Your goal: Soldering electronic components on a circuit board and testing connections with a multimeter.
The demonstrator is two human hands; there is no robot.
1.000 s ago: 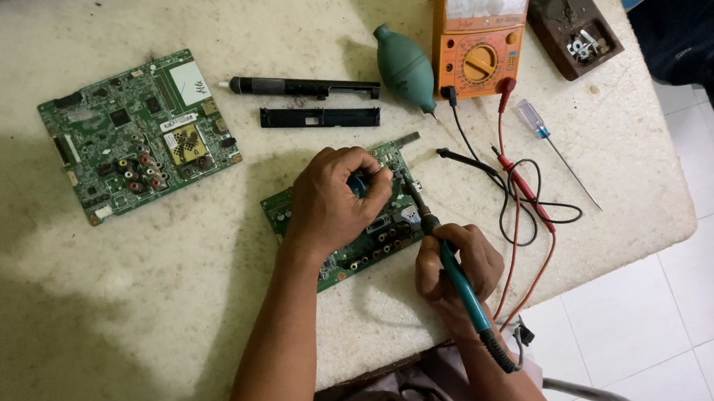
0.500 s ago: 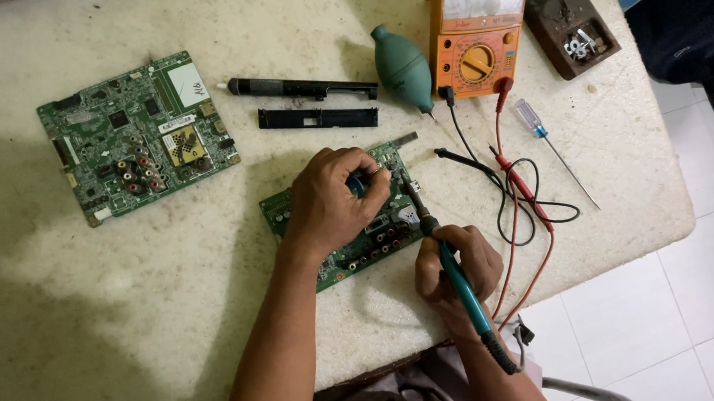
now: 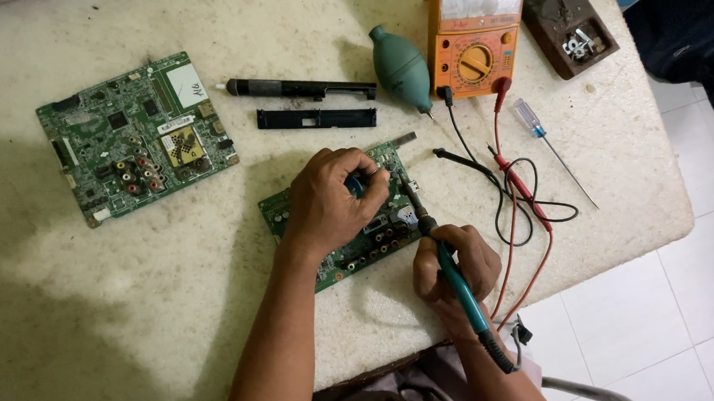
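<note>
A person works a soldering iron (image 3: 452,273) over a small green circuit board (image 3: 350,217) lying near the middle of a pale stone table (image 3: 132,305), just far of the near edge. The right hand (image 3: 456,273) is closed around the iron's teal handle in a pen-like grip, its tip angled up and left onto the board's right part. The left hand (image 3: 332,202) rests on top of the board, fingers curled together around something small and teal; what it is cannot be told.

A larger board (image 3: 134,136) lies well apart at the left. At the far side sit a black desoldering pump (image 3: 301,88) and a black strip (image 3: 316,118), a green blower bulb (image 3: 401,66), an orange multimeter (image 3: 475,32) with red and black leads (image 3: 522,190) trailing to the right of the board, a screwdriver (image 3: 548,143) and a brown iron stand (image 3: 570,35).

Good work here seems to call for a steady left hand pinning the board flat, the tip kept on one joint only, and the iron's cord and the loose leads kept away from the hot end.
</note>
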